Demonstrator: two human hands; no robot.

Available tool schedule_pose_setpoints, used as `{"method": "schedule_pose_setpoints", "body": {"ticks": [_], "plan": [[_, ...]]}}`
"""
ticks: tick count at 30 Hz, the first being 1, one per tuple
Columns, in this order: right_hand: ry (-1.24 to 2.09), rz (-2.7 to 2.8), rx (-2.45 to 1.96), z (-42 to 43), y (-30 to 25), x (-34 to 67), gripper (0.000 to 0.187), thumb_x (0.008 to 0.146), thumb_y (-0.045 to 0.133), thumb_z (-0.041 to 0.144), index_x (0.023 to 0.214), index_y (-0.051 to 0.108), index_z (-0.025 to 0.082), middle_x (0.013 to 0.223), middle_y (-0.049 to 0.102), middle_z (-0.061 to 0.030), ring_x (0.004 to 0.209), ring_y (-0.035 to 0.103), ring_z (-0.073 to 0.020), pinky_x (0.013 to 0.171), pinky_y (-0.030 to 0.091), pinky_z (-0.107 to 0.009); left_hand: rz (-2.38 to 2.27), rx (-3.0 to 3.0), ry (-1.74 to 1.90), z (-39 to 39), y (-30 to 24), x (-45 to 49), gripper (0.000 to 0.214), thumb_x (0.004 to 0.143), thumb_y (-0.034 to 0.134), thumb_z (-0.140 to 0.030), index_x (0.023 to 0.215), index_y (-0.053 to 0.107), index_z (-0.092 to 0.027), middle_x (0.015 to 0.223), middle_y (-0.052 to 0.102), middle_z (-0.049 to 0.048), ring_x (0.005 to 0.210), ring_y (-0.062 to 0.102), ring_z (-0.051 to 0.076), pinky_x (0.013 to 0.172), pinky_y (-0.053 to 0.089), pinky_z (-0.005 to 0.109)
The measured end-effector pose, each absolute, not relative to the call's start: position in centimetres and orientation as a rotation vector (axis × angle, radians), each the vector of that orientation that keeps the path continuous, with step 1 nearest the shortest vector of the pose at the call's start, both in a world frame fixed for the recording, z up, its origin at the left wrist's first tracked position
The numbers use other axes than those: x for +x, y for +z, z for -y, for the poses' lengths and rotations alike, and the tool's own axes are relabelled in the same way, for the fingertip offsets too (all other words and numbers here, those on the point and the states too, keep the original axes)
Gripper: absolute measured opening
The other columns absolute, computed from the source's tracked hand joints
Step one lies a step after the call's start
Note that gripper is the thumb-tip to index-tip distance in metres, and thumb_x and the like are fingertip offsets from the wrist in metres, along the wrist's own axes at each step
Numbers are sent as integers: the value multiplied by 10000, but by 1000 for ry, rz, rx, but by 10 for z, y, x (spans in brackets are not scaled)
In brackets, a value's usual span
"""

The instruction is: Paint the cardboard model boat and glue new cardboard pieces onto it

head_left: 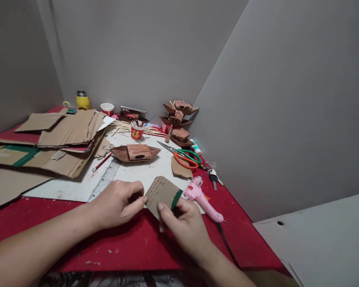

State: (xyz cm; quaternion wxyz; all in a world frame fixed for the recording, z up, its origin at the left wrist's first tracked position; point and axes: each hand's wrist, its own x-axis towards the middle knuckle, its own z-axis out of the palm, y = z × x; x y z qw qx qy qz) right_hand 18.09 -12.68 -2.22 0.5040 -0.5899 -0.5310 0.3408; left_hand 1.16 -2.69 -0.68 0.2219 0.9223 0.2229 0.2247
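A small piece of cardboard (163,194) with a torn, ridged upper edge and a dark green strip on its right side is held over the table's front part. My right hand (185,223) grips its lower right, thumb on top and fingers underneath. At its left edge, my left hand (124,203) has thumb and forefinger closed in a pinch on the border. Just beyond lies a brown model boat (136,152) with a curved cabin. To the right of the cardboard rests a pink glue gun (204,199), and scissors (187,157) with green and orange handles lie behind it.
Stacked cardboard sheets (68,131) cover the left side. A ruler (106,179) and a pencil (102,162) lie near the boat. Behind stand a red paper cup (137,130), thin wooden sticks, more model boats (179,115) and a yellow bottle (83,101). Keys (214,178) lie by the right wall.
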Motion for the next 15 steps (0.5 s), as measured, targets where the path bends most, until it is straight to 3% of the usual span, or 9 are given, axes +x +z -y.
{"method": "schedule_pose_setpoints", "body": {"ticks": [8, 15], "plan": [[636, 1374, -1449, 125, -22, 183, 287, 854, 528, 283, 586, 536, 182, 481, 539, 21, 424, 493, -113, 426, 403, -216, -551, 2941, 571, 32, -7, 11, 121, 914, 434, -207, 832, 522, -191, 681, 609, 14, 606, 575, 172, 554, 393, 270], [655, 1411, -1494, 126, -23, 181, 265, 851, 533, 297, 612, 560, 187, 444, 551, 25, 397, 496, -122, 387, 380, -213, -599, 3139, 462, 34, -11, 12, 120, 861, 476, -101, 794, 505, -195, 666, 616, -4, 556, 580, 165, 504, 399, 267]]}}
